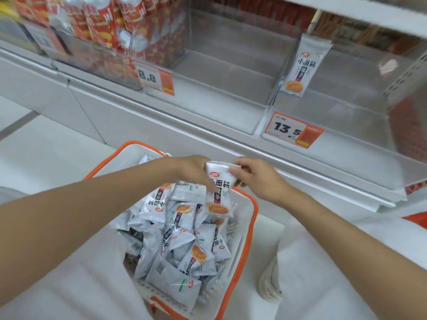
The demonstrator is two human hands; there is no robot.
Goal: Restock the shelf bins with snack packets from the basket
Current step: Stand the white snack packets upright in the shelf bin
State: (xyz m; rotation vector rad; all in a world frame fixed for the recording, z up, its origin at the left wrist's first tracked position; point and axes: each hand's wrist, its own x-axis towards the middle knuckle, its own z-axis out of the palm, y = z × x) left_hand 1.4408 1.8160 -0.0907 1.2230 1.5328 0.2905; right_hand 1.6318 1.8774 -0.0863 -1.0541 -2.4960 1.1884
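A white basket with an orange rim (250, 218) stands on the floor below me, filled with several grey-white snack packets (182, 241). Above its far edge, both hands hold one such packet (219, 192) upright. My left hand (194, 170) grips its left side and my right hand (256, 175) pinches its top right corner. Ahead, the clear shelf bin (342, 125) carries a 13.5 price tag and a sample packet (302, 70) of the same kind clipped to its divider.
The clear bin (221, 84) to the left of the divider holds nothing. Further left, a bin with red snack packets (101, 28) bears an 8.8 tag. A white shelf ledge (161, 125) runs between basket and bins. My shoe (270, 285) is right of the basket.
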